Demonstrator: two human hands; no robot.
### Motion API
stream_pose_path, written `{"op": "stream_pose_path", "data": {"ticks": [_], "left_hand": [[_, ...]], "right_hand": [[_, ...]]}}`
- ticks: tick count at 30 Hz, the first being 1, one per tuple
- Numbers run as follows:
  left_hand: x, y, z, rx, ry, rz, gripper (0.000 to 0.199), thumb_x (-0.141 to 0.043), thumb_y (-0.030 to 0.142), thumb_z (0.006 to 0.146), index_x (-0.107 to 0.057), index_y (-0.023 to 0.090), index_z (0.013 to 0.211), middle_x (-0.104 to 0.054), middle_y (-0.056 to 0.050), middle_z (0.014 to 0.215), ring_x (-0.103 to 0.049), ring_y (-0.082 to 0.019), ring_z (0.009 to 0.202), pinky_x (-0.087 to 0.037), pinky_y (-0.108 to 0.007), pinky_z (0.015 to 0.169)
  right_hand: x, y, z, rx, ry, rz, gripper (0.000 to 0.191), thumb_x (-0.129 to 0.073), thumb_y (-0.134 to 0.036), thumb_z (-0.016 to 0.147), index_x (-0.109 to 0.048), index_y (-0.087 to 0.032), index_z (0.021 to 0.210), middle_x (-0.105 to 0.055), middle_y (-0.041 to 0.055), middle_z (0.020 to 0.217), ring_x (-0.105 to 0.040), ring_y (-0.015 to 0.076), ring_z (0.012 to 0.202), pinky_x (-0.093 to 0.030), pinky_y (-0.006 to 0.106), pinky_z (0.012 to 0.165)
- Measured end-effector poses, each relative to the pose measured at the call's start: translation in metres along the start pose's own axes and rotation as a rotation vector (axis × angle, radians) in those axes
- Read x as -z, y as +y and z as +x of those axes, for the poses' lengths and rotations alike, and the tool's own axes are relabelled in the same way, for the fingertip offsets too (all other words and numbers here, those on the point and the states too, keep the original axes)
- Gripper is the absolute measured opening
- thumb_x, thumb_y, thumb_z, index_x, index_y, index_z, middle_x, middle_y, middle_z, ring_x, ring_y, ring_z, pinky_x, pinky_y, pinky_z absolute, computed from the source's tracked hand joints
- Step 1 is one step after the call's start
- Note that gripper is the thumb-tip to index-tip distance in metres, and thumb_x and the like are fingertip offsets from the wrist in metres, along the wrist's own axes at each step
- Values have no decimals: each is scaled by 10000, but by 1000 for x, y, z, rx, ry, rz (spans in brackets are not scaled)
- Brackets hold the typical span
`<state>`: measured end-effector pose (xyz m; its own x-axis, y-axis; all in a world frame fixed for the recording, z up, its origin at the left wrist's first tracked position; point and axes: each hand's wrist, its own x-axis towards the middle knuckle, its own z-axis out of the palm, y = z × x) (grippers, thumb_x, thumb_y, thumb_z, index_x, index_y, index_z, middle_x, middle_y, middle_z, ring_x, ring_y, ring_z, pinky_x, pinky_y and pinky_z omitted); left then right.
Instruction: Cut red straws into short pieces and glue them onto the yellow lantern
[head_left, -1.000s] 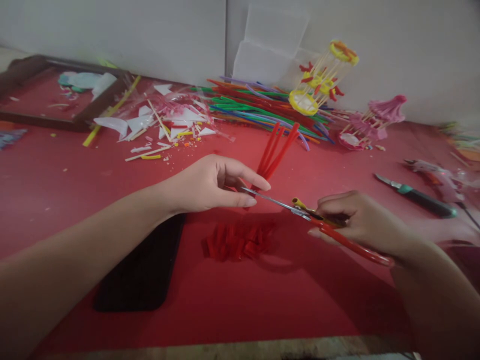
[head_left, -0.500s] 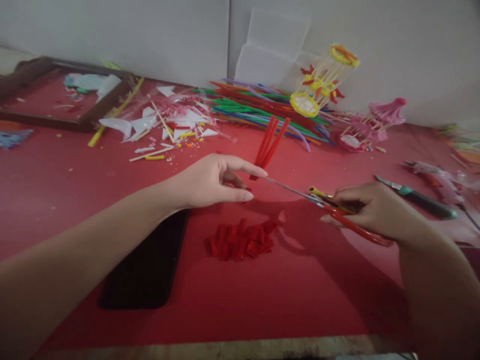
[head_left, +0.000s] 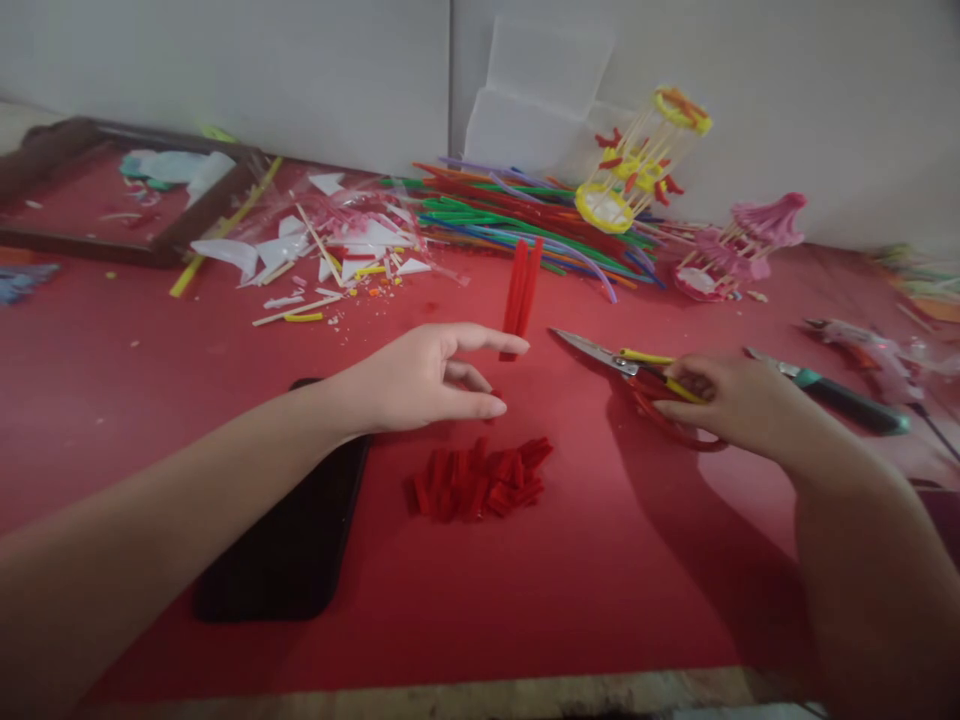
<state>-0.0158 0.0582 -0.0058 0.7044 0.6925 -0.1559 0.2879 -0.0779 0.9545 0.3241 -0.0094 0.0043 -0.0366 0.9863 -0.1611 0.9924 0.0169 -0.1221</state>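
Note:
Several slim red strips [head_left: 520,290] stand nearly upright at my left hand [head_left: 429,375], their lower ends behind the tip of the index finger. Thumb and index finger are apart, and a small red bit [head_left: 493,398] shows by the thumb. My right hand [head_left: 720,400] holds scissors [head_left: 600,352] with a red handle, their blades together and pointing left towards the strips. Beside the handle a yellow tube-like piece [head_left: 646,357] shows; its grip is partly hidden by the fingers. Below the left hand lies a pile of short cut red pieces [head_left: 476,482].
A black phone [head_left: 285,545] lies under my left forearm. White and pink scraps [head_left: 367,240] and a bundle of coloured stems [head_left: 487,215] lie behind. Yellow [head_left: 637,165] and pink [head_left: 739,245] stick models stand at the back; a utility knife [head_left: 847,397] and glue gun [head_left: 862,350] lie right.
The red strips have swung from slanting to nearly upright. The scissors have moved away to the right of them and turned, so their blades show broadside.

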Motion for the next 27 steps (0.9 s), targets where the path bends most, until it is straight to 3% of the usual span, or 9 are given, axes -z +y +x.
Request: {"op": "stream_pose_path", "data": {"ticks": [2, 4, 7, 9, 10, 13, 16, 27], "left_hand": [[-2, 0, -2, 28, -61, 10, 612, -757, 293, 764, -555, 262, 1341, -635, -102, 1308, -708, -164, 889, -569, -254, 738], [-5, 1, -3, 35, -100, 3, 633, -754, 268, 765, -534, 260, 1359, -589, -110, 1370, -709, -159, 900, -569, -253, 748], [-9, 3, -4, 31, -123, -51, 653, -757, 259, 764, -514, 265, 1369, -531, -111, 1434, -710, -151, 907, -567, -249, 759], [-11, 5, -5, 35, -129, -104, 662, -758, 257, 765, -500, 258, 1375, -522, -119, 1441, -713, -161, 926, -565, -251, 763], [-13, 6, -5, 42, -133, -129, 665, -754, 250, 769, -491, 251, 1379, -548, -124, 1414, -714, -168, 936, -563, -250, 761], [-15, 10, -6, 74, -170, -191, 664, -720, 212, 799, -449, 228, 1405, -688, -115, 1201, -721, -186, 948, -553, -242, 752], [-17, 12, -7, 90, -206, -236, 660, -702, 208, 818, -425, 222, 1418, -735, -95, 1086, -725, -202, 963, -549, -243, 757], [-15, 12, -8, 131, -216, -218, 675, -702, 170, 779, -449, 221, 1403, -764, -38, 850, -738, -177, 793, -527, -228, 676]], "right_hand": [[-1, 0, -3, 64, -30, 54, 210, -600, -370, 821, -567, -188, 920, -626, 79, 800, -538, 189, 673, -362, 315, 622], [-3, -5, -6, 126, 21, 12, 215, -590, -271, 797, -563, -170, 985, -638, 112, 895, -562, 217, 763, -384, 335, 686], [-13, -28, -9, 174, 265, -106, 145, -570, -166, 748, -569, -177, 892, -635, 110, 885, -573, 260, 837, -372, 367, 726], [-21, -55, -12, 237, 480, 11, 58, -574, -191, 788, -567, -199, 845, -622, 68, 807, -579, 246, 802, -388, 381, 742], [-25, -69, -14, 293, 522, 127, 30, -577, -213, 823, -569, -210, 852, -625, 53, 790, -589, 227, 784, -410, 372, 741], [-37, -109, -22, 443, 462, 462, 135, -633, -321, 870, -577, -250, 970, -669, 22, 822, -630, 183, 745, -484, 325, 692], [-45, -129, -28, 592, 470, 510, 306, -705, -398, 831, -591, -247, 1071, -712, 33, 899, -671, 186, 800, -532, 320, 725], [-46, -126, -24, 578, 426, 607, 202, -725, -361, 822, -644, -241, 963, -735, 19, 874, -697, 164, 783, -570, 301, 742]]}}
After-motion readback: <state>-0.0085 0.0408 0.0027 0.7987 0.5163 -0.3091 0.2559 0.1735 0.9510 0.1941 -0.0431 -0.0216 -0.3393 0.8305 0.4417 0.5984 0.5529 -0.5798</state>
